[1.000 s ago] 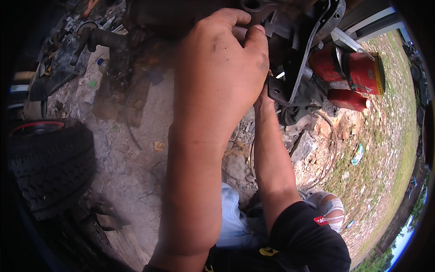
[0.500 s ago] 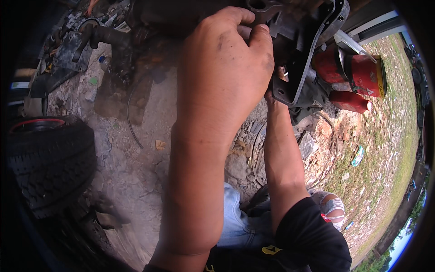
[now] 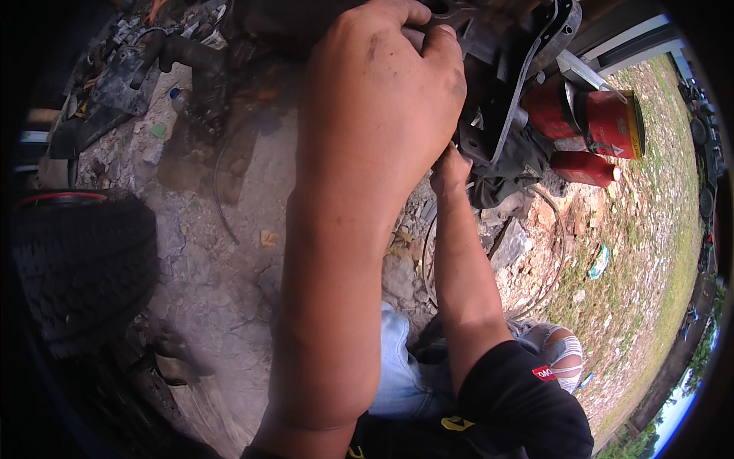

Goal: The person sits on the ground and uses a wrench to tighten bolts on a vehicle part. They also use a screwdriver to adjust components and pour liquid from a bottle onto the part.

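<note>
Dark metal assembly (image 3: 483,47) is, in the head view, at the far side of the scene, a little right of the middle, with a long flanged edge leaning toward the near side. The left hand (image 3: 386,80) is raised against it, the thumb and forefinger bent narrowly beside a round-eyed metal part (image 3: 453,12); whether they pinch something, I cannot tell. The right hand (image 3: 454,167) is lower, just under the corner of the assembly, its fingers hidden, so I cannot tell if it holds anything. Probably the hands are placed so in order to reach the metal from two sides, above and below. The left forearm (image 3: 332,252) crosses the middle and hides much of the ground behind it. To the right, near the assembly, lie a dark cloth (image 3: 518,162), a red can (image 3: 618,124) and a red bottle (image 3: 582,168); they seem close enough to crowd that side. At the left is a tyre (image 3: 88,264), and farther beyond it are greasy metal parts (image 3: 122,83), well apart from both hands.
</note>
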A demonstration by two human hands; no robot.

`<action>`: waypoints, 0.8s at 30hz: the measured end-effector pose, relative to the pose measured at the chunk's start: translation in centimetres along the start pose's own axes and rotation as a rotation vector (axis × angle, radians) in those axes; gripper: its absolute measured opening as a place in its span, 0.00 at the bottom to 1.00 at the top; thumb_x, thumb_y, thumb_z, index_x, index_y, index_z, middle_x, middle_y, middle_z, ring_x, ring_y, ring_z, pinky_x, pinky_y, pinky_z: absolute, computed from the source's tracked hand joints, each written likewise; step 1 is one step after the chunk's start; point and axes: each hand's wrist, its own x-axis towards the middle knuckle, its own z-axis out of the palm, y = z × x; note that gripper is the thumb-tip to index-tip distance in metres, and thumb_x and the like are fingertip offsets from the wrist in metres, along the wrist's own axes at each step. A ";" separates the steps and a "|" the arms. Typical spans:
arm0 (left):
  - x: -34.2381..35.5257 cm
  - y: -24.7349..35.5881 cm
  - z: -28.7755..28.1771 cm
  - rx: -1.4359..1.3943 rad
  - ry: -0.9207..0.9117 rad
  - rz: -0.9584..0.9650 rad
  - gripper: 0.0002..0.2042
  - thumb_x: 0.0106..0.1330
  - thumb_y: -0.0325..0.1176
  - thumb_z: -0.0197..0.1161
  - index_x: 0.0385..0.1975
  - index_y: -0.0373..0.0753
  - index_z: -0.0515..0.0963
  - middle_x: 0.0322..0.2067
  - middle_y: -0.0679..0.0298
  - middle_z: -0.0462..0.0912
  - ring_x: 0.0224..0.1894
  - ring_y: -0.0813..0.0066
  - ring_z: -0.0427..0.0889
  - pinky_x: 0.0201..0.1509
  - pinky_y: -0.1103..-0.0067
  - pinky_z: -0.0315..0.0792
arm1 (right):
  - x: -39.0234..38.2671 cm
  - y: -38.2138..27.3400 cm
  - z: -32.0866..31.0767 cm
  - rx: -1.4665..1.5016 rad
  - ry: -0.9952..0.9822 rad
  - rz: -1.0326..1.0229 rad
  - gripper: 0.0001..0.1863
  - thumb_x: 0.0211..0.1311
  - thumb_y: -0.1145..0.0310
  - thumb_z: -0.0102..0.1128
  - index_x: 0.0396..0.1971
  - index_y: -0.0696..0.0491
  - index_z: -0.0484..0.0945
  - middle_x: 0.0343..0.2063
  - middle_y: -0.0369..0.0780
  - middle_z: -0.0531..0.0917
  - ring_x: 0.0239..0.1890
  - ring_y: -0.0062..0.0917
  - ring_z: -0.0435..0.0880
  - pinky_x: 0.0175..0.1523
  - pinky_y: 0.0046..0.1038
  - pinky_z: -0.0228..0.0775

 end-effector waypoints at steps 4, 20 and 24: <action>0.0 0.1 -0.2 -0.007 0.011 0.028 0.15 0.64 0.34 0.63 0.42 0.28 0.81 0.32 0.49 0.86 0.32 0.66 0.86 0.38 0.75 0.77 | -1.4 1.6 -1.4 -0.383 -0.026 -0.191 0.12 0.64 0.75 0.59 0.46 0.61 0.76 0.34 0.40 0.86 0.36 0.25 0.84 0.46 0.27 0.72; -1.0 4.5 -3.0 -0.092 -0.039 -0.163 0.14 0.65 0.33 0.60 0.41 0.26 0.80 0.32 0.47 0.85 0.34 0.60 0.86 0.40 0.72 0.78 | -5.4 0.0 -1.0 -0.201 -0.077 -0.187 0.12 0.73 0.66 0.45 0.49 0.56 0.72 0.22 0.34 0.75 0.21 0.16 0.71 0.25 0.22 0.63; -1.2 4.4 -3.3 -0.099 -0.051 -0.133 0.13 0.65 0.33 0.59 0.39 0.27 0.80 0.31 0.46 0.85 0.34 0.55 0.86 0.40 0.70 0.78 | -5.4 -1.9 0.5 -0.125 -0.082 -0.341 0.09 0.74 0.66 0.45 0.41 0.55 0.71 0.22 0.35 0.75 0.16 0.17 0.70 0.21 0.23 0.62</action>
